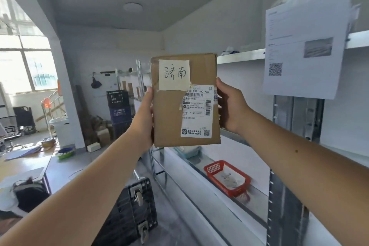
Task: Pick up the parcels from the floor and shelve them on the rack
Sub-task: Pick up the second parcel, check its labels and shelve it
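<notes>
Fingers (223,94) of both hands clamp the brown parcel (171,114); below, a red basket (209,169) holds white packets (229,179).

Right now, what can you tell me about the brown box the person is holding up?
The parcel is a flat brown cardboard packet, held upright in the air in front of the rack. A pale handwritten note is stuck near its top, and a white printed shipping label with barcodes covers its lower right. The cardboard looks a bit creased. The left hand holds its left edge and the right hand its right edge. Nothing else touches it.
</notes>
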### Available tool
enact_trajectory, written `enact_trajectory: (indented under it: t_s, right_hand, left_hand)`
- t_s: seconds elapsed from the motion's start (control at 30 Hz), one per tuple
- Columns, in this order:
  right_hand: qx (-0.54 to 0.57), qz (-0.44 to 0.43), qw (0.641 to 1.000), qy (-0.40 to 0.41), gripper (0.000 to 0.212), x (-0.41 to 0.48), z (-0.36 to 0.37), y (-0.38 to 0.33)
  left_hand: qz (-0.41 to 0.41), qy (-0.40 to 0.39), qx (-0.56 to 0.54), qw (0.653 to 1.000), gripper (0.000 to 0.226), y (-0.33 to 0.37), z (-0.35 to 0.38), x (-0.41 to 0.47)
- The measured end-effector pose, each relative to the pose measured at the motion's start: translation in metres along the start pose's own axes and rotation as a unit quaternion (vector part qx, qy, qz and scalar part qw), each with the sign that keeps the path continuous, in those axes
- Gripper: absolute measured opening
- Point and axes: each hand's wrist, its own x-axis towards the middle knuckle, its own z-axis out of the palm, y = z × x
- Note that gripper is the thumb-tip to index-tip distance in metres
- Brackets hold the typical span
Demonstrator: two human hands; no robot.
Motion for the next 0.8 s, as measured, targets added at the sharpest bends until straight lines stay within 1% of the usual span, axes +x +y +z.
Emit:
enact_trajectory:
  t_s: [0.2,0.33,0.37,0.43,0.5,0.53,0.6,0.63,0.73,0.8]
  right_hand:
    - [0.004,-0.02,0.997,0.075,0.048,-0.051,-0.067,-0.019]
    - [-0.013,-0.039,0.991,0.125,0.074,-0.09,-0.112,-0.032]
    - [-0.013,-0.042,0.99,0.135,0.075,-0.099,-0.125,-0.035]
    - [-0.01,-0.047,0.987,0.156,0.073,-0.121,-0.149,-0.043]
    - [-0.01,-0.051,0.984,0.169,0.076,-0.147,-0.173,-0.051]
    - [-0.018,-0.052,0.983,0.174,0.071,-0.161,-0.183,-0.056]
    - [-0.029,-0.051,0.981,0.186,0.051,-0.19,-0.204,-0.065]
    - [-0.032,-0.049,0.979,0.196,0.049,-0.205,-0.215,-0.069]
    - [-0.032,-0.048,0.973,0.225,0.066,-0.247,-0.245,-0.081]
    - [-0.027,-0.053,0.968,0.246,0.059,-0.275,-0.266,-0.088]
  left_hand:
    - [-0.023,-0.057,-0.006,0.998,0.069,-0.031,0.072,-0.016]
    - [-0.041,-0.101,-0.012,0.994,0.07,-0.052,0.124,-0.037]
    - [-0.042,-0.109,-0.011,0.993,0.072,-0.056,0.137,-0.043]
    - [-0.051,-0.125,-0.009,0.991,0.074,-0.064,0.163,-0.055]
    - [-0.057,-0.146,-0.009,0.988,0.074,-0.072,0.188,-0.07]
    - [-0.061,-0.157,-0.01,0.986,0.074,-0.077,0.201,-0.078]
    - [-0.072,-0.173,-0.017,0.982,0.075,-0.086,0.225,-0.096]
    - [-0.077,-0.183,-0.022,0.98,0.075,-0.09,0.238,-0.105]
    - [-0.083,-0.212,-0.036,0.973,0.073,-0.104,0.277,-0.134]
    - [-0.09,-0.233,-0.042,0.967,0.072,-0.112,0.303,-0.154]
